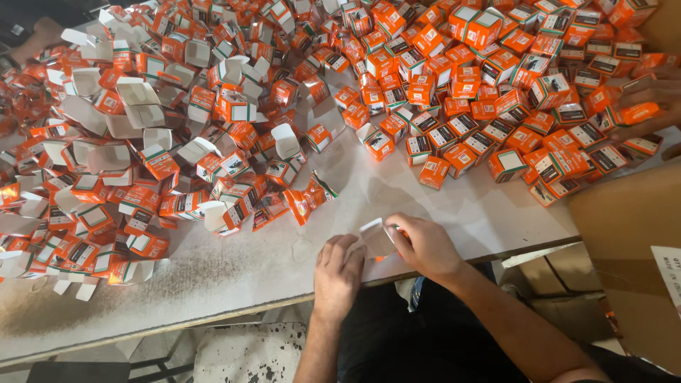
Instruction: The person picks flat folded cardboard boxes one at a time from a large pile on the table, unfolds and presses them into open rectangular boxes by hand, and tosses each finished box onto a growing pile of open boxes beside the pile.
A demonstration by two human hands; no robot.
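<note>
While near edge, hands (383,255) fold carton (376,237).

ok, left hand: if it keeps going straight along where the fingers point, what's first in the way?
Probably the small box that both hands are folding: the left hand points up-right and its fingertips already sit at the white flap. Beyond that is bare table, then the orange box pile.

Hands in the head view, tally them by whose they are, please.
Wearer's own hands: 2, the left hand and the right hand, which holds a small box
Co-worker's hand at the right edge: 1
Total: 3; a shape in the top left corner is too unclear to count.
</note>
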